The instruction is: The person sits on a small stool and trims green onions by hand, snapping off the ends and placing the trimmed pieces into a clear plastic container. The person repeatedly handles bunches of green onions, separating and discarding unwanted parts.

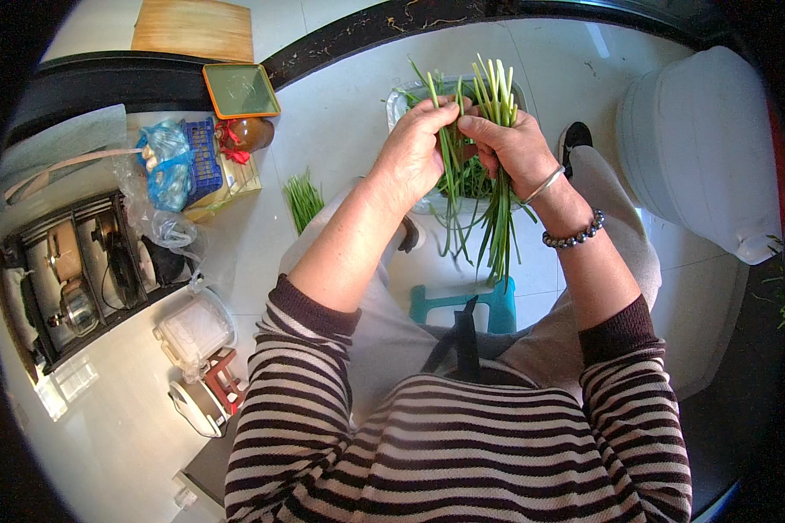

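My right hand (513,140) grips a bunch of long green leafy stalks, likely garlic chives (497,216), pale cut ends up and leaves hanging down. Close beside it, my left hand (422,140) pinches a few thinner stalks (454,189) between thumb and fingers; the two thumbs nearly touch. Below both hands stands a bin lined with a clear plastic bag (396,121), with loose green leaves (474,180) inside. Another bundle of green stalks (304,201) lies on the tiled floor, left of my left forearm.
A teal plastic stool (501,307) shows between my legs. At right stands a large whitish plastic container (700,144). To the left are a blue basket (203,157), a blue bag of bulbs (168,167), a brown jar (255,134), an orange-rimmed tray (241,90) and an open drawer (85,274).
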A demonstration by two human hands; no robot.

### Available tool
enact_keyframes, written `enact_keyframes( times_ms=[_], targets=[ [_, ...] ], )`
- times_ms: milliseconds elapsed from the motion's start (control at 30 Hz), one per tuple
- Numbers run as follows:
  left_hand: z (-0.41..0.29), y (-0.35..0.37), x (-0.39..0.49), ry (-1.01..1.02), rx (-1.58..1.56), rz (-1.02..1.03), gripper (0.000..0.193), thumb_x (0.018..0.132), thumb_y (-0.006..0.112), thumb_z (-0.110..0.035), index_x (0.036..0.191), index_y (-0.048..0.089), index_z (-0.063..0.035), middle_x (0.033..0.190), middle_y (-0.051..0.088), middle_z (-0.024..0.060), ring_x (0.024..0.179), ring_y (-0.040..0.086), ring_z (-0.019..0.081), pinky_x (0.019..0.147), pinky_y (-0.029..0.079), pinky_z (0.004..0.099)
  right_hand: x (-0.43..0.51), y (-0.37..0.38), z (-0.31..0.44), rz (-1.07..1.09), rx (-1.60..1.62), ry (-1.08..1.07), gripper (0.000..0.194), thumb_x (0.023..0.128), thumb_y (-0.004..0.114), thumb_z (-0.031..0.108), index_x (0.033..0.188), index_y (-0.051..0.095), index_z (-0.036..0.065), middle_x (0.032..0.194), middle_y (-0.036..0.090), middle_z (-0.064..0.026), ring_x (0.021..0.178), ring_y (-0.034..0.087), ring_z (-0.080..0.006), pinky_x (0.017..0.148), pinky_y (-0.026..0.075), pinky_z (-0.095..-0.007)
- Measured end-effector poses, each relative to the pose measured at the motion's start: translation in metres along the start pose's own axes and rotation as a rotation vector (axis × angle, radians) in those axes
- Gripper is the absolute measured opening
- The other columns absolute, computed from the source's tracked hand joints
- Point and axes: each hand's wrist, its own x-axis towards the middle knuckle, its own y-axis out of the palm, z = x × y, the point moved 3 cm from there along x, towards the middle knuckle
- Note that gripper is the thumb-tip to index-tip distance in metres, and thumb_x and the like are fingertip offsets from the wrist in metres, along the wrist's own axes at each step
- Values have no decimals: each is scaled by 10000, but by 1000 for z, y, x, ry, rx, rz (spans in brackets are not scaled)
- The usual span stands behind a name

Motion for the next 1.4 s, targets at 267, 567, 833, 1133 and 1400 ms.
enact_keyframes(
  times_ms=[267, 567, 833, 1133, 1400],
  targets=[
    [-7, 2, -6, 7, 84, 5, 177, 885, 487, -130, 1030, 531, -38, 929, 575, 48, 806, 567, 138, 699, 484, 288, -3, -3, 10, 18, 165, 60, 140, 793, 602, 149, 692, 565, 60, 519, 457, 20, 411, 417, -73, 362, 324, -224],
    [-10, 5, -9, 8, 145, 23, 288, 891, 461, -119, 1161, 478, -18, 885, 547, 29, 696, 520, 86, 583, 467, 223, -1, -7, 11, 21, 136, 7, 135, 828, 574, 202, 830, 560, 68, 545, 423, 55, 435, 390, -50, 394, 310, -201],
    [-10, 19, -16, 14, 180, 12, 318, 891, 432, -113, 1188, 472, -8, 897, 547, 41, 703, 513, 92, 624, 466, 238, 0, -6, 8, 9, 191, -53, 117, 793, 621, 150, 749, 578, 51, 544, 484, 16, 425, 423, -64, 368, 324, -210],
    [-21, 12, -15, 184, 628, -63, 214, 845, 563, -190, 968, 574, -15, 674, 479, -42, 535, 382, 18, 431, 287, 156, 1, -11, 10, -35, 34, -54, 112, 815, 610, 170, 802, 591, 60, 555, 459, 41, 460, 410, -49, 411, 323, -196],
    [-25, 15, -16, 535, 1072, -106, 128, 765, 614, -122, 821, 606, -7, 643, 589, 40, 573, 529, 78, 552, 442, 244, 1, -15, 15, 3, -192, -87, 138, 819, 607, 181, 792, 605, 46, 545, 490, 25, 446, 420, -45, 408, 322, -196]
  ],
)
